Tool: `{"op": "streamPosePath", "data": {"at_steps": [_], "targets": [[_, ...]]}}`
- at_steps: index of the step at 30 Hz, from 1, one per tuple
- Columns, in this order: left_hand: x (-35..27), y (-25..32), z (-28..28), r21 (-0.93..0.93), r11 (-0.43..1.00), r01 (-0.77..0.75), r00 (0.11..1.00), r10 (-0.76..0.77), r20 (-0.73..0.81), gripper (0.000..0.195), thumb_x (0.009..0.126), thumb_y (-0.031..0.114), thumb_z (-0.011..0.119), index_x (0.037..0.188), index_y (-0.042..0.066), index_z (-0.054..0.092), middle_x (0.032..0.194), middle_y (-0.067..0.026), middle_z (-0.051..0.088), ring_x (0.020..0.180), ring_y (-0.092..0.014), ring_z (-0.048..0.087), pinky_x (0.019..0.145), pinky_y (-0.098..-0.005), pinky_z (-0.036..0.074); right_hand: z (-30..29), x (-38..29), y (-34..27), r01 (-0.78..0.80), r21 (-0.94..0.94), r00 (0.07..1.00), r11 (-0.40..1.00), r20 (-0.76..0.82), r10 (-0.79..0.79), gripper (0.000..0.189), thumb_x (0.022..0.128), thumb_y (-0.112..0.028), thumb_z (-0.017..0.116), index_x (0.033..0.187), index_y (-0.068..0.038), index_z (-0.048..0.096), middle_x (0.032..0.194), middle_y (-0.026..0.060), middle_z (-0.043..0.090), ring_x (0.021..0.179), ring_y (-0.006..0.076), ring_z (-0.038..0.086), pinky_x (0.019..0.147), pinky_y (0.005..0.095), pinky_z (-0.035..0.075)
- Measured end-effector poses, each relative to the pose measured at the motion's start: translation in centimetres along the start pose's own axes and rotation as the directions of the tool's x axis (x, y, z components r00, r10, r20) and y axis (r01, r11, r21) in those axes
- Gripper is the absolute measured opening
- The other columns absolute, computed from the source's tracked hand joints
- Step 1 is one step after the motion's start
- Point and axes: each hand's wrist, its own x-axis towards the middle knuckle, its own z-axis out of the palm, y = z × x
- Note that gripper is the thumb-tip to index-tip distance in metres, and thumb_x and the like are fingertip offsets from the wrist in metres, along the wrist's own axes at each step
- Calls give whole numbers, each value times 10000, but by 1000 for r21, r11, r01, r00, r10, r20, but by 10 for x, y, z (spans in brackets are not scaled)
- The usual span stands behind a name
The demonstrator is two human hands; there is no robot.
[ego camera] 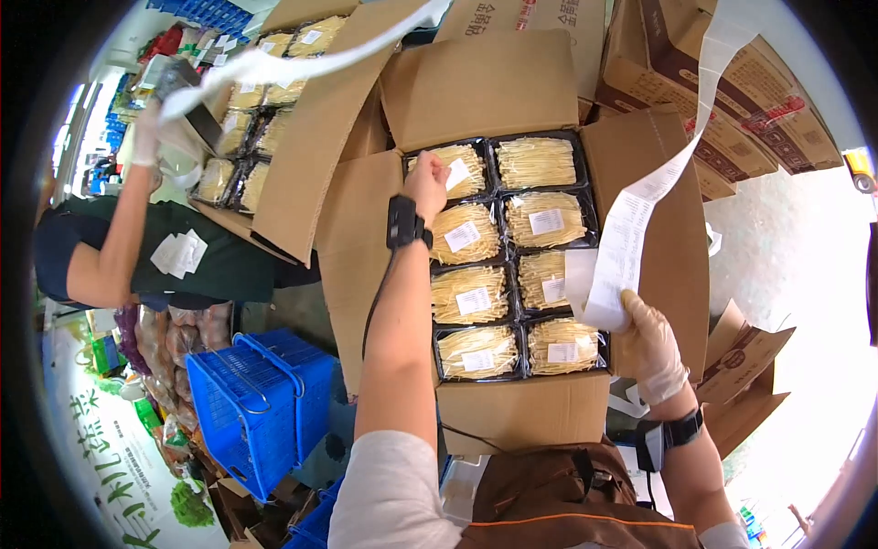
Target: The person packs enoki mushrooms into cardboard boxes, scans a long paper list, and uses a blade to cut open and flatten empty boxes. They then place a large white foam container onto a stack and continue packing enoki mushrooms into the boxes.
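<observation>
An open cardboard carton stands before me, holding two columns of film-wrapped enoki mushroom packs in black trays. My bare left hand is over the far-left pack, fingers drawn together. Its fingertips meet the left edge of a white label there; whether they pinch it cannot be made out. Most other packs bear a printed label, while the far-right pack shows plain film. In my gloved right hand, above the carton's right side, is a long strip of printed labels that curves up out of view.
Left of me, a co-worker's gloved hand holds another white strip beside a second carton of enoki packs. Blue plastic baskets stand at lower left. More cartons are stacked at far right. A cable runs along my left forearm.
</observation>
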Motion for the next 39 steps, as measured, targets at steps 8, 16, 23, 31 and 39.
{"op": "streamPosePath", "data": {"at_steps": [8,16,23,31,39], "targets": [[-13,13,40,450,891,-60,993,98,-62,385,749,187,729,1113,145,610,1161,-98,543,1147,-306,436,912,-458,361,-13,-11,1,-124,75,979,989,-155,134,289,955,-215,543,989,53,647,962,84,672,930,125,597,855,263,447],[-133,107,7,-368,926,84,957,28,289,248,912,219,609,1104,66,640,986,-64,656,947,-216,596,849,-345,462,-8,-11,0,-65,-225,997,972,-54,55,341,939,-246,582,1053,69,645,984,86,676,904,120,607,839,248,456],[-202,222,-15,-654,683,325,880,35,474,134,917,115,613,971,-7,610,825,-27,653,725,-68,572,664,-236,473,-3,-24,-7,-87,-144,995,986,34,93,316,914,-257,624,996,46,659,889,61,671,766,97,618,695,235,499],[-201,263,-39,-213,887,-410,911,408,-55,323,774,59,709,1051,52,544,980,-81,558,950,-239,515,783,-347,435,-4,-21,-34,-29,-123,999,992,31,33,349,920,-245,581,1038,80,629,877,83,658,783,119,615,687,245,489],[-198,278,-44,-75,853,-516,834,521,183,189,736,126,718,891,117,612,959,-23,563,958,-258,498,823,-390,367,-4,-23,-40,-26,27,998,999,66,24,212,909,-127,552,1008,40,639,774,48,630,709,133,588,632,283,464]]}}
